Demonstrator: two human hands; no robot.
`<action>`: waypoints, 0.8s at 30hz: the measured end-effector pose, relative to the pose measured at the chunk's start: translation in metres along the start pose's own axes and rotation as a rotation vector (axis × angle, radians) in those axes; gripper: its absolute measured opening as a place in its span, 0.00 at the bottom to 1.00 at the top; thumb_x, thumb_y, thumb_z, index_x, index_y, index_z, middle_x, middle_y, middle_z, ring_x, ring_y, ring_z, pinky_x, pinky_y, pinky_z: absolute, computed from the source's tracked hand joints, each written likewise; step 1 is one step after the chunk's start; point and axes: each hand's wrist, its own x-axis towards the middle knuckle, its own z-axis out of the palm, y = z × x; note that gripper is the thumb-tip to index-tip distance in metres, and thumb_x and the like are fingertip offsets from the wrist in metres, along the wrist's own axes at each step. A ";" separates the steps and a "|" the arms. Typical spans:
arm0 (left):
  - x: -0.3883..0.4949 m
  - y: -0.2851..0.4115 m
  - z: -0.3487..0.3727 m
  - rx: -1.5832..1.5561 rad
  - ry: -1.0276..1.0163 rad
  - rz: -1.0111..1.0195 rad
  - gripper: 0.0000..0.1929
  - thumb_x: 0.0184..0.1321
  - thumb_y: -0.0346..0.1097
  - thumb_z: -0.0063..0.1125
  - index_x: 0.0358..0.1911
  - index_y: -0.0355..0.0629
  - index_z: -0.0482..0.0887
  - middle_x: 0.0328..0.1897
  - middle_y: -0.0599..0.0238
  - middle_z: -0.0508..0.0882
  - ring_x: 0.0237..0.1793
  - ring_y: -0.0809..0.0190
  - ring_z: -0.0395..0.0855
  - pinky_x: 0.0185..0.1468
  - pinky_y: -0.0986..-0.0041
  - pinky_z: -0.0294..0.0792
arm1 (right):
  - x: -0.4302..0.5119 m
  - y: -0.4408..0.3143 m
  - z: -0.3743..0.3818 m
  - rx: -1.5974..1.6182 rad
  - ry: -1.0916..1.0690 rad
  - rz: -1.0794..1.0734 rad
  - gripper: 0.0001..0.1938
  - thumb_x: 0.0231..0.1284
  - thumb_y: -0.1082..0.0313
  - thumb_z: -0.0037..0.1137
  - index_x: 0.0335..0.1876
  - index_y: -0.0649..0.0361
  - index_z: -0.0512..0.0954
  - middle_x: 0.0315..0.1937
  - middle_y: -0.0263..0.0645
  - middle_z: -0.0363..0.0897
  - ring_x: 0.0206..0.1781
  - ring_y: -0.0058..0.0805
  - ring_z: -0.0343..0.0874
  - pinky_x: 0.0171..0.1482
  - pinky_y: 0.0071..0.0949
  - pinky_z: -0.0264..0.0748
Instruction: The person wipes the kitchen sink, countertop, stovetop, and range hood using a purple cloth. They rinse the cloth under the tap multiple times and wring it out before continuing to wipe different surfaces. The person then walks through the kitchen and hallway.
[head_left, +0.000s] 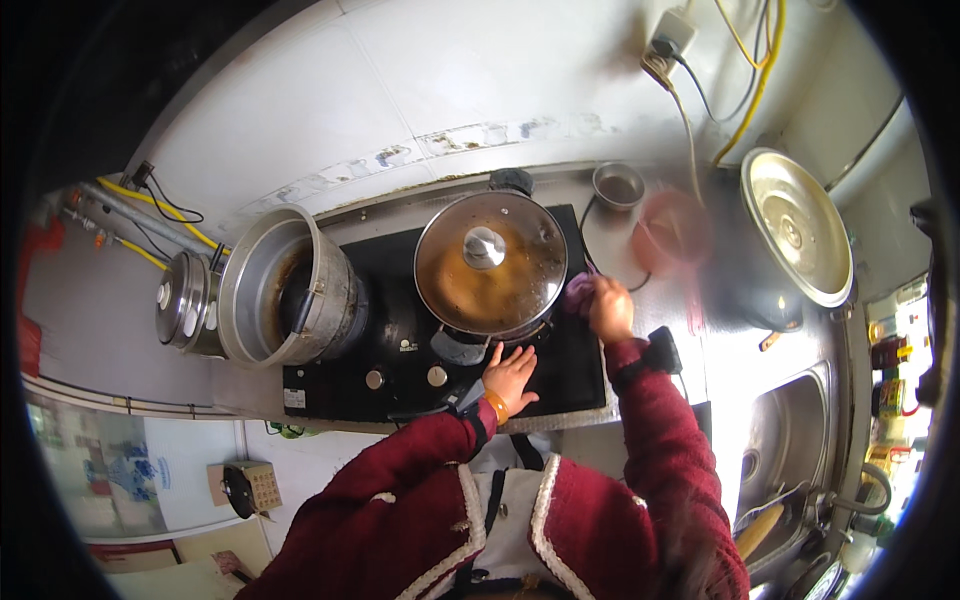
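Note:
A pot with a glass lid (517, 292) stands on the right side of the black gas cooktop (409, 300); brownish contents show through the glass. My left hand (510, 381) lies spread, palm down, on the cooktop just in front of the pot, holding nothing. A dark pot handle (459, 349) is close by its fingers. My right hand (611, 309) grips a crumpled purple cloth (579, 292) at the cooktop's right edge, beside the pot. Two control knobs (437, 376) sit left of my left hand.
On the left burner a large metal pot (247, 285) is tilted, with a smaller lidded pot (184, 300) beyond. A small metal bowl (619, 186), a pink plastic container (671, 231) and a large metal basin (799, 225) stand right. The sink (787, 427) is at the near right.

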 end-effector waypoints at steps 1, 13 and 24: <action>0.000 0.000 0.000 -0.005 -0.010 0.001 0.39 0.51 0.56 0.60 0.64 0.40 0.67 0.72 0.57 0.64 0.71 0.55 0.62 0.74 0.50 0.38 | 0.022 0.009 0.005 0.030 0.093 -0.017 0.15 0.52 0.72 0.48 0.47 0.59 0.77 0.45 0.46 0.79 0.47 0.48 0.78 0.51 0.40 0.74; -0.005 -0.004 0.001 -0.096 0.011 0.009 0.40 0.51 0.53 0.61 0.65 0.40 0.63 0.73 0.57 0.62 0.72 0.55 0.59 0.75 0.51 0.36 | 0.084 0.044 0.055 -0.255 -0.067 0.088 0.09 0.55 0.70 0.49 0.40 0.57 0.80 0.52 0.41 0.77 0.57 0.44 0.72 0.55 0.36 0.72; -0.048 -0.031 -0.001 -0.452 0.106 0.040 0.31 0.57 0.48 0.59 0.64 0.48 0.68 0.70 0.63 0.67 0.72 0.56 0.58 0.66 0.48 0.55 | 0.157 -0.059 -0.037 0.282 0.350 0.181 0.12 0.52 0.72 0.51 0.43 0.63 0.80 0.33 0.54 0.81 0.38 0.52 0.81 0.42 0.40 0.76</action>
